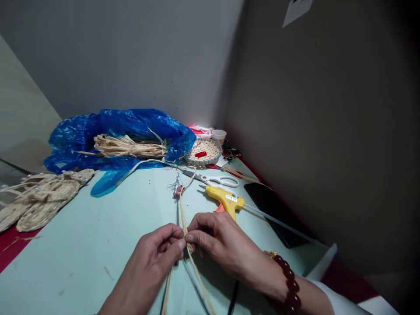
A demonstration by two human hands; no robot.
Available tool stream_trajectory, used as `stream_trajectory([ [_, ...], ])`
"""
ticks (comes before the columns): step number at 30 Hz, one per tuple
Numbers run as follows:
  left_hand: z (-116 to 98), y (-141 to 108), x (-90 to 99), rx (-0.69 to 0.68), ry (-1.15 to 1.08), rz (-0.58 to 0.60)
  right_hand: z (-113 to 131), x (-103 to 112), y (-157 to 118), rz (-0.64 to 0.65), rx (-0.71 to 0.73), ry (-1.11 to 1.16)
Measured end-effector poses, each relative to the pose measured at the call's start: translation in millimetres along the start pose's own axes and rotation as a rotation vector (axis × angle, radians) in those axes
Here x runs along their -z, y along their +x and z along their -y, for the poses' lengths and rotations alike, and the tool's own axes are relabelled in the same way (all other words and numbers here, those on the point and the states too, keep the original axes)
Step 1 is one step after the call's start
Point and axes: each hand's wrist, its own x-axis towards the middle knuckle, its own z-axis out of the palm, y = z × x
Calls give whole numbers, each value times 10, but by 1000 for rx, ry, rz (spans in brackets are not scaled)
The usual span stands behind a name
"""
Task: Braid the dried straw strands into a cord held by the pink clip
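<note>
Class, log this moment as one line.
left hand: pinching pale strand | right hand: pinching same strand | beyond: yellow glue gun, scissors

Open passage: left stretch of tabletop (82, 249), between left hand (149, 258) and woven straw pieces (52, 199).
Obstacles, right: yellow glue gun (226, 199); scissors (206, 179) just beyond; flat black object (278, 214).
Obstacle, far: blue plastic bag (131, 118).
Obstacle, middle: straw strand (182, 210), leading far from right hand (226, 245).

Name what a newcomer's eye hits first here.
The crumpled blue plastic bag at the back of the table, a straw-coloured bundle in its opening. Next, the yellow glue gun just beyond the right hand. At front centre, that hand and the left hand pinch a pale strand.
</note>
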Motion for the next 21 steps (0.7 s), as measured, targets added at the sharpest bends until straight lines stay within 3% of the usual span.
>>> stream_trajectory([
  [3,12,-24,5,-7,83,-84,54,-4,-50,-60,20,-169],
  [7,-7,-49,15,83,-13,-77,89,-25,-84,-73,53,-236],
  [11,-37,-55,-14,182,-178,-83,78,-48,-89,-90,93,-240],
  [15,-37,-64,-39,190,-156,-70,59,-73,-79,-110,101,-162],
  [18,-6,-93,-44,102,56,-110,53,-83,-73,-96,64,-102],
  [21,75,-127,-50,-218,422,-218,42,-89,-69,-86,16,-39],
])
